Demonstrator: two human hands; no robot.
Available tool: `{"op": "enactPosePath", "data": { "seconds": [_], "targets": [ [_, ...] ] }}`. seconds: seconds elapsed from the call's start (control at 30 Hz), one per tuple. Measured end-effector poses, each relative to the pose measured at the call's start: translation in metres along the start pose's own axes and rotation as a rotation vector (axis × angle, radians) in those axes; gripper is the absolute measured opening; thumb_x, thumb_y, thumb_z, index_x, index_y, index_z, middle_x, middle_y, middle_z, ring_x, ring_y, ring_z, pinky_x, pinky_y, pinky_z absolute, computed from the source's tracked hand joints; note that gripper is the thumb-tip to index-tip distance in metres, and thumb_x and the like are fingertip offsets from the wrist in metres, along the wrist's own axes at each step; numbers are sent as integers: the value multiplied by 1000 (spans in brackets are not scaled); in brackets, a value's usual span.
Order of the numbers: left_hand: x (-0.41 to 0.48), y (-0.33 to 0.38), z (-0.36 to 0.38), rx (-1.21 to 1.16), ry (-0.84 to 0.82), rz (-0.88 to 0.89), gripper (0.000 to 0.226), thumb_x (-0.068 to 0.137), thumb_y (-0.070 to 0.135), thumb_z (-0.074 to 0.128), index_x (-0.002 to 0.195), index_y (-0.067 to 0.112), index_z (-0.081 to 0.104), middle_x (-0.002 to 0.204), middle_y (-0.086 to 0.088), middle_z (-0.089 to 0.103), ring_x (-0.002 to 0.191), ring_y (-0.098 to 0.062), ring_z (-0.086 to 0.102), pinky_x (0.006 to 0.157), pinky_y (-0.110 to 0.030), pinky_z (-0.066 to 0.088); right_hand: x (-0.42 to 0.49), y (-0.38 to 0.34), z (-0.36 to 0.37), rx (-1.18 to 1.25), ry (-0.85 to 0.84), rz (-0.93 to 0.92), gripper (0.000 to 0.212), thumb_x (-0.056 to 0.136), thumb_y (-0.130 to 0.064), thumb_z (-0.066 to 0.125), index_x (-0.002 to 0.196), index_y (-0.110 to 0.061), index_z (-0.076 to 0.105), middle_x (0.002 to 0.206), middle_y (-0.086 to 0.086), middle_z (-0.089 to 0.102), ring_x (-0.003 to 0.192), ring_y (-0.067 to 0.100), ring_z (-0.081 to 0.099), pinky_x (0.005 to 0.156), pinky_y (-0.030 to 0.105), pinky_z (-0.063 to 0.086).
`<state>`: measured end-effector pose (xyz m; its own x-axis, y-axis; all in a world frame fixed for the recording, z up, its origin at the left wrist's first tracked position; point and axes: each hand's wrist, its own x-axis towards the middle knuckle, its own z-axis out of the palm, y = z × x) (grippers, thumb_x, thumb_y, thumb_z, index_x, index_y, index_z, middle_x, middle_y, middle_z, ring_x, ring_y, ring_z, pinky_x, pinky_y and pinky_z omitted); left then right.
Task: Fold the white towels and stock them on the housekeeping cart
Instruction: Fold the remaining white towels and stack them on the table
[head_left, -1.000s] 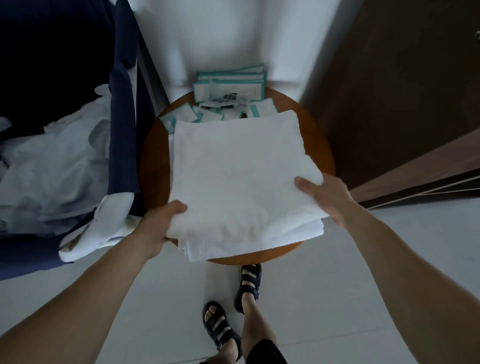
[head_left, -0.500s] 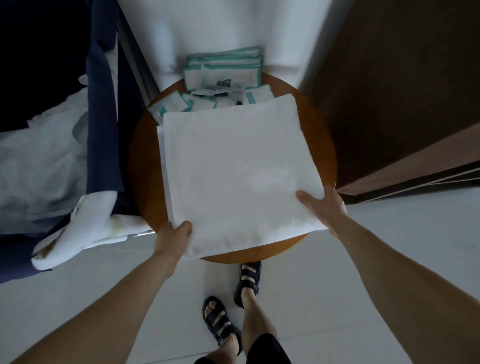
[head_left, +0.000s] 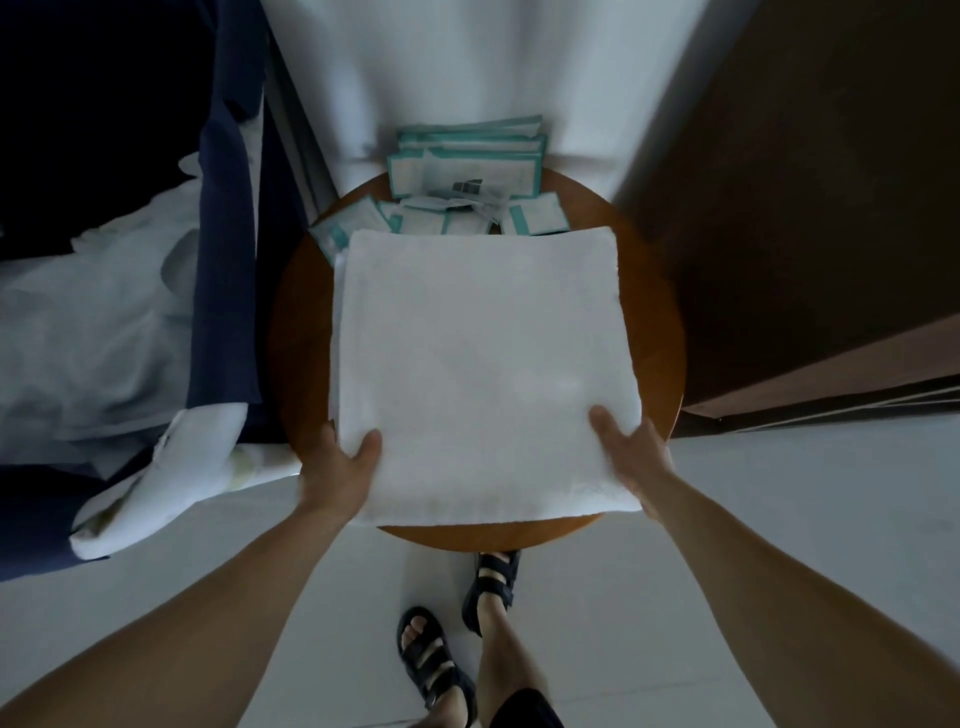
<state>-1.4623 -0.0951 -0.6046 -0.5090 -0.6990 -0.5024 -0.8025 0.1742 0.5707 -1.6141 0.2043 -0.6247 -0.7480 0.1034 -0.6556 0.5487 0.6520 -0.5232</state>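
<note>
A folded white towel lies square over a round brown wooden table. My left hand grips its near left corner, thumb on top and fingers hidden beneath. At the near right corner my right hand holds it the same way, thumb over the top layer. The towel's near edge hangs slightly past the table rim. More white layers show under its left edge.
Teal-edged white packets are piled at the table's far side against a white wall. A dark blue linen bag with crumpled white laundry stands on the left. A dark wooden door is on the right. My sandalled feet stand on the pale floor.
The towel has been squared up on the table. Both hands slid back along it to its near corners, and the view has shifted slightly.
</note>
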Motion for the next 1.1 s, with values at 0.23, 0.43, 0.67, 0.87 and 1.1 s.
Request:
{"op": "enactPosePath", "data": {
  "seconds": [0.23, 0.43, 0.67, 0.87, 1.1],
  "targets": [
    [-5, 23, -3, 361, 76, 39, 71, 89, 46, 65, 143, 10, 36, 140, -16, 47, 126, -38, 45, 101, -51, 41, -7, -13, -6, -382, 183, -60, 101, 77, -85, 49, 149, -20, 23, 149, 11, 37, 135, 37, 36, 107, 57, 38],
    [-17, 125, -26, 417, -46, 528, 77, 94, 49, 56, 155, 17, 21, 160, -9, 24, 146, -29, 22, 118, -47, 26, -36, -115, -3, -691, 249, -618, 78, 95, -73, 29, 157, -30, 8, 166, 0, 10, 153, 27, 7, 121, 52, 15],
    [12, 214, -120, 429, 113, 644, 64, 95, 42, 55, 149, 14, 34, 155, -9, 31, 142, -30, 26, 113, -48, 29, -71, -245, -7, -649, 157, -871, 71, 98, -61, 41, 155, -20, 29, 161, 6, 28, 149, 26, 17, 118, 45, 21],
    [37, 196, -217, 468, 217, 468, 63, 93, 43, 56, 147, 16, 36, 152, -8, 35, 138, -32, 29, 109, -47, 33, -113, -333, 17, -717, 94, -1004, 71, 98, -60, 40, 156, -21, 27, 161, 8, 28, 146, 29, 22, 118, 46, 22],
    [88, 134, -326, 414, 278, 274, 67, 94, 44, 57, 151, 18, 34, 154, -6, 30, 140, -32, 27, 112, -44, 29, -171, -417, 123, -772, -50, -1211, 68, 97, -52, 51, 153, -18, 32, 154, 7, 34, 142, 31, 27, 114, 45, 28]
  ]
}}
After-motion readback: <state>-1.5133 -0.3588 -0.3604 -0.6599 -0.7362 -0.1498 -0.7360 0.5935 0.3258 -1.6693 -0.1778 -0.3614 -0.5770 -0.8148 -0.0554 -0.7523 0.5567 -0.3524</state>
